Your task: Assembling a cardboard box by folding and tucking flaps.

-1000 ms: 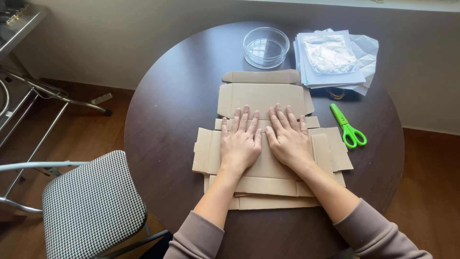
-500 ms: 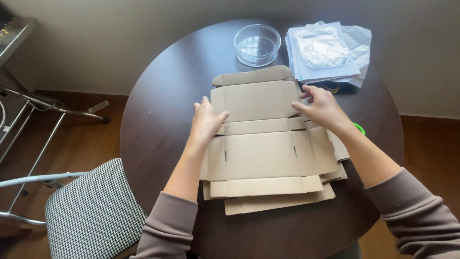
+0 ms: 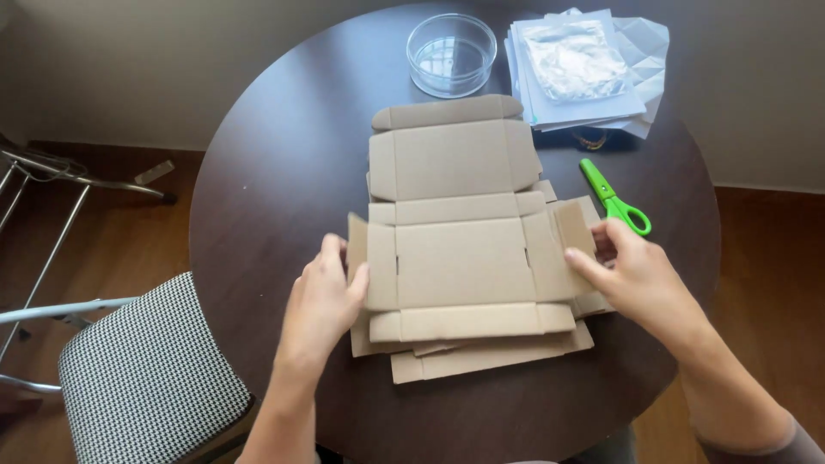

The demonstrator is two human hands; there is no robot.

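1. Pinching the left side flap of the flat cardboard box blank [image 3: 460, 262], the left hand [image 3: 322, 301] has its grip closed on it, thumb on top.
2. The right hand [image 3: 636, 279] grips the right side flap.
3. Between the grips, the blank lies on more cardboard sheets [image 3: 490, 357] on the round dark table [image 3: 275, 172].
4. Beyond the right grip: green scissors [image 3: 614, 198], a stack of plastic packets [image 3: 584, 69], a clear round dish [image 3: 452, 53].

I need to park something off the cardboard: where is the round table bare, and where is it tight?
Widest bare patch: the dark round table left of the flat brown cardboard box blank, up to the clear round plastic container. A narrower strip lies along the near edge. Crowded: far right, with the stack of white papers, green-handled scissors and right hand.
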